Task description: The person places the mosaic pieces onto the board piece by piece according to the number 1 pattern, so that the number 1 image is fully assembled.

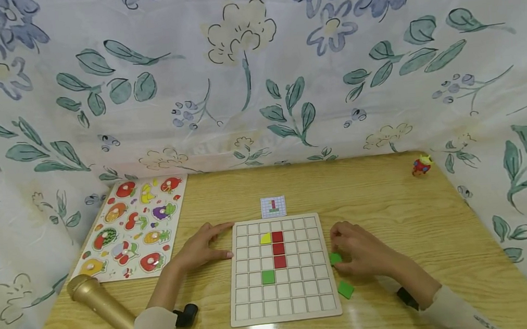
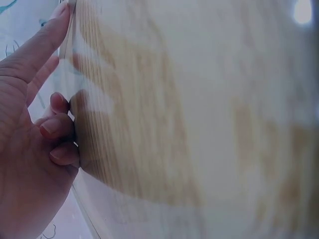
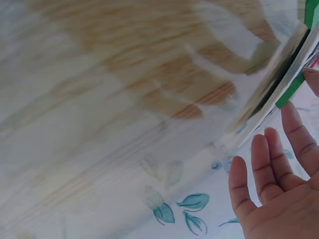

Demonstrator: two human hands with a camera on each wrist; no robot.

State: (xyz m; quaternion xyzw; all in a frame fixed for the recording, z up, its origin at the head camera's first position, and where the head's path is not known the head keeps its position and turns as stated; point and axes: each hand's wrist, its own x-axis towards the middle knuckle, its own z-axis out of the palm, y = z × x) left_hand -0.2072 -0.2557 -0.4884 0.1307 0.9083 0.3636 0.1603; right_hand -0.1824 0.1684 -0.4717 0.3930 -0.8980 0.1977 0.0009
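Note:
A wooden grid board lies in the middle of the table. Three red square tiles form a column on it, with a yellow curved-edge tile left of the top one and a green square tile lower left. My left hand touches the board's left edge with extended index finger and thumb; its other fingers curl in the left wrist view. Just off the right edge, my right hand pinches a green square tile between thumb and index finger. Another green tile lies just below that hand.
A small pattern card sits behind the board. At left are a fruit puzzle board and a gold microphone. A small toy figure stands at the far right corner. A patterned curtain borders the table.

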